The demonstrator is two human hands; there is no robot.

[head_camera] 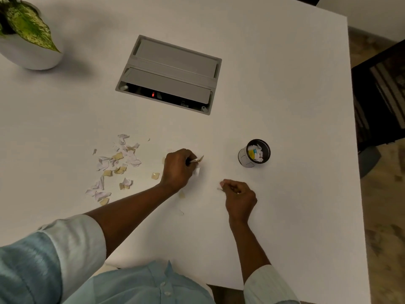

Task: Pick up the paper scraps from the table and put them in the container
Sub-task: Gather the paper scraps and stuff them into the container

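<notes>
Your left hand point(178, 167) pinches gathered paper scraps point(198, 160) in a closed grip; your right hand point(240, 197) nips a sliver, near the container point(254, 152) for dropping.

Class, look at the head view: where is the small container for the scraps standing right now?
The container stands upright on the white table, right of centre, just beyond and right of the right hand, below the grey cable hatch.

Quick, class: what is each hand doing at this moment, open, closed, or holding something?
Left hand: closed, fingers gripping paper scraps.
Right hand: closed, fingers pinching a small scrap.
</notes>
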